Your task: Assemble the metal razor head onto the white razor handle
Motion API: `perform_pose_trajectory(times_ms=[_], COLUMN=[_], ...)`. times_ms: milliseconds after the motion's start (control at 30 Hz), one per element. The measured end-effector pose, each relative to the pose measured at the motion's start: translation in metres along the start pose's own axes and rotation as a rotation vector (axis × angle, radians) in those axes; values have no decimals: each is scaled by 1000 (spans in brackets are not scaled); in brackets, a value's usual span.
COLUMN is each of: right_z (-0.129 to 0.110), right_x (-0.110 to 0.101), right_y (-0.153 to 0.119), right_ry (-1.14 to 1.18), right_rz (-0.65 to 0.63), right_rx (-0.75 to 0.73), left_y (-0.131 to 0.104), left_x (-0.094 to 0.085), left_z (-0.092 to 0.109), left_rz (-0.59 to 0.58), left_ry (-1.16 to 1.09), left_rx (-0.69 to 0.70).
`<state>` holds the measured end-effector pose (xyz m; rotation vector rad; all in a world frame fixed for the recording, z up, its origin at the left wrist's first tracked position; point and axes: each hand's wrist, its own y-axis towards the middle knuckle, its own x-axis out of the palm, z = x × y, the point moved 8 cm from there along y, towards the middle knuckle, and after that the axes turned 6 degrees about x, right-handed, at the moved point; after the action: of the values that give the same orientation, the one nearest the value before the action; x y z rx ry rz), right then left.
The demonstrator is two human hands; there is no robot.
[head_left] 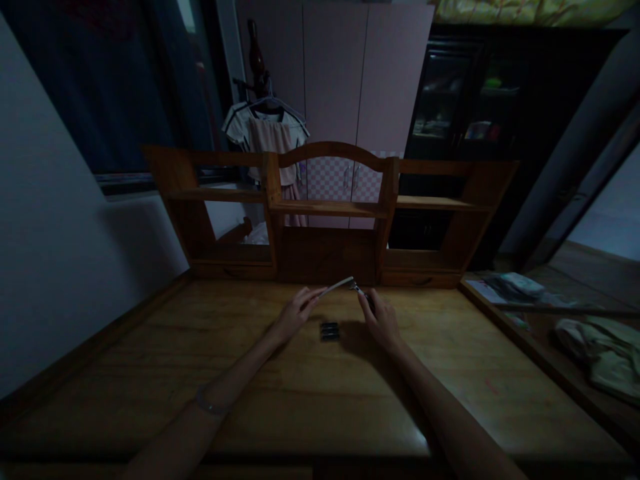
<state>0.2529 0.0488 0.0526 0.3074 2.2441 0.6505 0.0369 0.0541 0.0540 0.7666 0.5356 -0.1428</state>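
Observation:
My left hand (295,312) is closed on one end of a thin, pale, slightly curved strip (336,287), which slants up to the right above the desk. Fingers wrap the dark handle of a small metal-tipped tool (355,287) in my right hand (381,320); its exact kind is too small and dim to tell. The tool's shiny tip is close under the strip's far end; whether they touch I cannot make out. Below and between my hands, a small row of dark, battery-like pieces (329,331) lies on the wooden desk (240,400).
A wooden shelf unit (330,210) rises along the desk's back edge. At the right, a lower surface holds papers and a white item (520,283) and a crumpled pale cloth (600,353). Behind stand a pink wardrobe (335,80), hanging clothes (270,137) and a dark cabinet (460,100).

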Motion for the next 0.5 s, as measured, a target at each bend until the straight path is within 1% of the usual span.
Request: perform_pose_trajectory(times_ms=[67, 167, 367, 500], right_z=[0, 0, 0, -1], right_x=[0, 2, 0, 0], right_y=[0, -1, -1, -1], right_ry=[3, 14, -2, 7], right_rz=[-3, -17, 10, 0], right_rx=[0, -4, 1, -1], left_y=[0, -1, 0, 0], left_x=[-2, -1, -2, -1], left_z=[-1, 0, -3, 1], left_rz=[12, 0, 0, -23], left_ry=[10, 12, 9, -25], left_rx=[-1, 7, -14, -6])
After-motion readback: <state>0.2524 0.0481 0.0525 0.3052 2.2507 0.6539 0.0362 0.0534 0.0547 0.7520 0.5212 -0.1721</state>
